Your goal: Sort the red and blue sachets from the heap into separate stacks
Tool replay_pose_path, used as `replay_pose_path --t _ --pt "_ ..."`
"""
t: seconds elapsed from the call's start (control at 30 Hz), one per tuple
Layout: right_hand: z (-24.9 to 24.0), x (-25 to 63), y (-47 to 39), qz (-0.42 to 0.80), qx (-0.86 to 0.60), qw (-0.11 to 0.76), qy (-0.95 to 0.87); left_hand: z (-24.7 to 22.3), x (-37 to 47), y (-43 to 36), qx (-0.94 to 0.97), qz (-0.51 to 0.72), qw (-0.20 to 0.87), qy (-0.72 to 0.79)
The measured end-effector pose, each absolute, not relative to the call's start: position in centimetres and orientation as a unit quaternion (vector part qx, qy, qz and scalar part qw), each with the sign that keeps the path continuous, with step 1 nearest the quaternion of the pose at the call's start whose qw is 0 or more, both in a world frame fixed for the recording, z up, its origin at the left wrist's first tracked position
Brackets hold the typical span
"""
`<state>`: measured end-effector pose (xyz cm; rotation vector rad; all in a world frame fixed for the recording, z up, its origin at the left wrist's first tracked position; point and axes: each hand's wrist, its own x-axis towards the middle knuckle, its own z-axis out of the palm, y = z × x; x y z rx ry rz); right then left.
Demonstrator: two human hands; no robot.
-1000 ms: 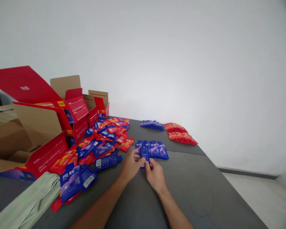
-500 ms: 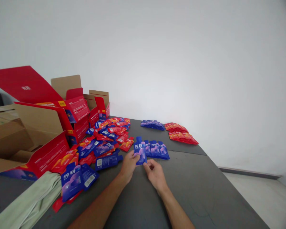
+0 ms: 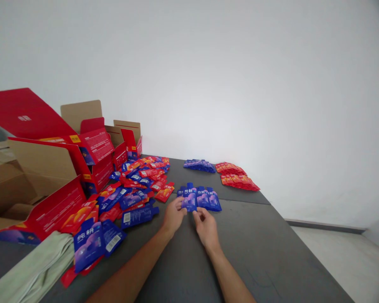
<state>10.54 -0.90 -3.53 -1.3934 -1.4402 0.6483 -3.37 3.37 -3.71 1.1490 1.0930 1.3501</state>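
Observation:
A blue pouch [image 3: 190, 199] lies over a row of blue pouches [image 3: 212, 199] on the dark table. My left hand [image 3: 174, 215] holds its lower left edge, with fingers closed on it. At its lower right corner my right hand [image 3: 205, 227] pinches the same pouch between thumb and finger. Part of another blue pouch shows behind it on the left. To the left of my hands spreads a loose pile of red pouches [image 3: 164, 192] and blue pouches [image 3: 139, 216].
Open red cartons [image 3: 55, 210] stand along the left. A blue stack [image 3: 198, 165] and red stacks [image 3: 240, 182] lie farther back on the table [image 3: 255, 244]. Green cloth [image 3: 34, 267] is at the lower left. A white wall [image 3: 189, 84] rises behind.
The held blue pouch has come down and slightly right, onto the row. My left hand has shifted a little right with it. The whole view has turned slightly.

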Motion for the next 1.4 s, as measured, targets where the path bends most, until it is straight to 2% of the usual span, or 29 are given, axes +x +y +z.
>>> replay_pose_path --t 0.17,0.3,0.43,0.6,0.73,0.87,1.23,1.4 --pt "-4.6 13.8 1.1 0.034 -0.623 0.455 -0.635 -3.3 -2.5 5.9 0.485 0.540 0.489 0.484" --pt "-5.5 15.5 2.3 -0.050 -0.678 0.385 -0.624 -3.5 -1.0 7.5 0.519 0.514 0.459 0.506" --pt "-6.4 15.1 2.6 -0.045 -0.721 0.298 -0.624 -4.1 0.2 8.2 0.555 0.483 0.422 0.530" --pt "-7.0 14.7 2.6 -0.011 -0.733 0.256 -0.630 -3.9 0.7 7.7 0.611 0.443 0.347 0.557" --pt "-7.1 14.9 2.6 -0.003 -0.733 0.251 -0.632 -3.8 0.9 7.1 0.699 0.365 0.224 0.573" --pt "-6.9 14.8 2.5 0.003 -0.733 0.252 -0.632 -4.1 1.0 6.6 0.742 0.323 0.150 0.569" --pt "-6.5 14.6 2.4 0.009 -0.733 0.252 -0.631 -3.7 1.0 5.0 0.758 0.266 0.015 0.595" --pt "-6.4 14.6 2.4 0.011 -0.736 0.245 -0.631 -4.0 1.3 4.9 0.745 0.257 0.018 0.616"
